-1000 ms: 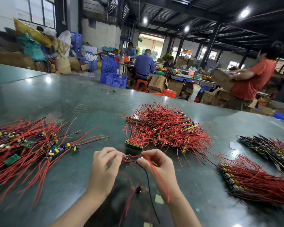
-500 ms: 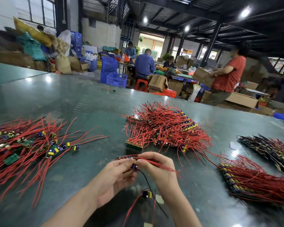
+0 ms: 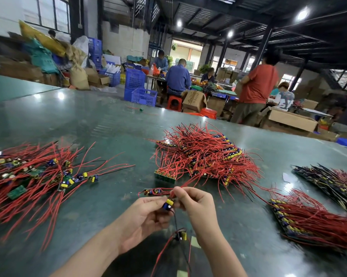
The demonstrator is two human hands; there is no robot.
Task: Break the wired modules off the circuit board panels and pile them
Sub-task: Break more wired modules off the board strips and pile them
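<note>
1. Modules already broken off lie in a loose pile of red wires on the left of the green table.
2. Left hand pinches a small module.
3. Right hand pinches the strip and its wires.
4. Panels with wires lie on the right.

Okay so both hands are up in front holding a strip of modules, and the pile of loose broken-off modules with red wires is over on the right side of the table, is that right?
Not quite. The head view shows the left hand and right hand holding the strip of modules, but the pile of loose modules lies on the left side of the table, not the right.
</note>
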